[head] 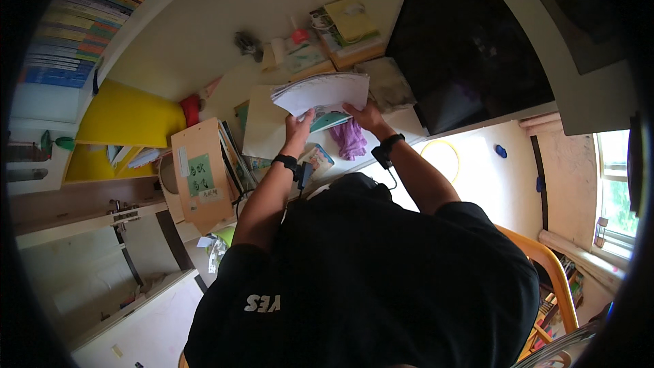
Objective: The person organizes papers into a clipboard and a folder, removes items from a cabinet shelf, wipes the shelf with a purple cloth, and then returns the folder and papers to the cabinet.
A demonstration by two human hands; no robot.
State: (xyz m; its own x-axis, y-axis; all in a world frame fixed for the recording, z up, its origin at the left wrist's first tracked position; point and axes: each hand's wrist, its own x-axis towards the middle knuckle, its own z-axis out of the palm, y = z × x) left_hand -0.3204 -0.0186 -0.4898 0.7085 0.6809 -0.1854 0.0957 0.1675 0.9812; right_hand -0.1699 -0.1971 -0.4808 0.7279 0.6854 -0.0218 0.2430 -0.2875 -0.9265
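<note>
A stack of white paper sheets (323,93), slightly bowed, is held above the desk in both hands. My left hand (299,130) grips its lower left edge, thumb up. My right hand (366,114) pinches the lower right edge. Just under the sheets lies a teal-covered book or booklet (327,121), partly hidden; I cannot tell if it is held too. A crumpled purple cloth (349,140) rests on the desk (378,138) below the right hand. Nearer me, by the left wrist, is a small item with a printed cover (318,159).
A cardboard file box (209,174) bearing writing stands at left, beside a yellow shelf compartment (138,112). Behind the papers sit a yellow pad (351,16) with a white cable and a red object (300,36). A large dark screen (470,46) borders the desk's right.
</note>
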